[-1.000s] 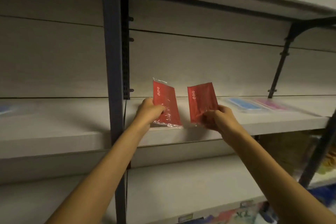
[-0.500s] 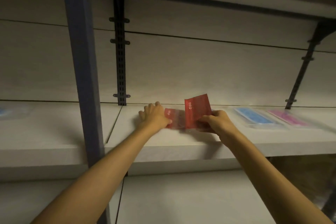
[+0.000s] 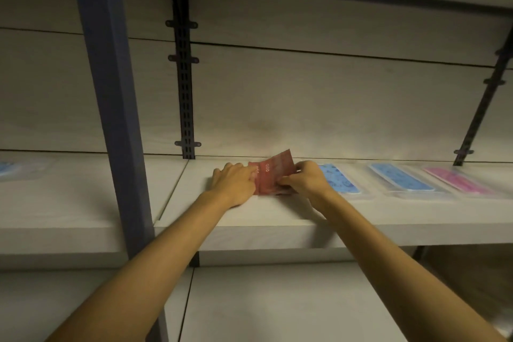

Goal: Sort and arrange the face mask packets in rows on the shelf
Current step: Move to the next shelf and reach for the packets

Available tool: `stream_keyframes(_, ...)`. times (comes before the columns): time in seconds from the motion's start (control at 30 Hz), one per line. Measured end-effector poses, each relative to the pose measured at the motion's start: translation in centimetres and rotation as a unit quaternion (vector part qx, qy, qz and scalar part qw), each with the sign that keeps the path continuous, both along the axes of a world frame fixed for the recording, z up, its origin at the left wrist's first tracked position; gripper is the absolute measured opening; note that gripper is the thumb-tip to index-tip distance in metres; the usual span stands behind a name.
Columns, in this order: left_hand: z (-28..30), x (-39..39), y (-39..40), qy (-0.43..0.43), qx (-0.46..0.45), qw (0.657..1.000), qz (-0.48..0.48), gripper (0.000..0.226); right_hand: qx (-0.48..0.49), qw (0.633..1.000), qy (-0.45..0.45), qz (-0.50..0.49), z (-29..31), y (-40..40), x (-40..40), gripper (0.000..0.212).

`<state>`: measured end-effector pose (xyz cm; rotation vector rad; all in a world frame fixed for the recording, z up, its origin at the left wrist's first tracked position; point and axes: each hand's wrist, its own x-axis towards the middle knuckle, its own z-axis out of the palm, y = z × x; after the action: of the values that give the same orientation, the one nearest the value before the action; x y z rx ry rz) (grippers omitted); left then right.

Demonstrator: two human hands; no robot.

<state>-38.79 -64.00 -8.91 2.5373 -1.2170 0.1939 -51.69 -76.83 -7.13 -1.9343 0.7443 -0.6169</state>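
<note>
Both red packets (image 3: 273,175) now down on shelf (image 3: 249,216), vs raised 1 s ago. L hand (image 3: 234,184) flat, pressing one; R hand (image 3: 304,182) pinches other, tilted over it. Step: placing reds. Next: square into row left of blue packets (image 3: 337,182).

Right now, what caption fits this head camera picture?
Two hands lay red mask packets on a shelf beside blue and pink ones.
</note>
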Motion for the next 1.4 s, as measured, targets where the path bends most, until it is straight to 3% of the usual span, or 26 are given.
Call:
stream_keyframes(0.13,-0.2,0.2,0.1,0.0,-0.016,1.0,0.023,0.05,-0.145,0.987,0.069,0.003,-0.1,0.6,1.0,0.042)
stream_keyframes(0.23,-0.4,0.3,0.0,-0.012,0.005,0.999,0.033,0.059,-0.26,0.961,0.094,0.016,-1.0,0.5,1.3,0.042)
stream_keyframes(0.33,-0.4,0.4,-0.2,-0.02,0.014,0.999,0.034,0.056,-0.294,0.951,0.094,0.01,-1.7,0.1,1.6,0.052)
stream_keyframes(0.6,-0.2,0.3,-0.3,-0.01,0.027,0.999,0.038,0.046,-0.276,0.955,0.112,-0.004,-2.3,-0.5,2.1,0.042)
stream_keyframes(0.9,1.5,-2.5,2.5,-0.024,-0.047,0.998,0.041,0.05,-0.319,0.945,0.064,0.042,-0.5,0.5,-0.4,0.04)
stream_keyframes(1.0,1.7,-4.4,4.4,-0.043,-0.069,0.996,0.043,0.045,-0.346,0.934,0.047,0.071,-0.1,2.2,-2.3,0.048)
stream_keyframes(1.4,2.8,-11.6,15.3,-0.036,-0.145,0.988,0.035,0.034,-0.359,0.92,-0.05,0.149,1.0,13.1,-6.5,0.035)
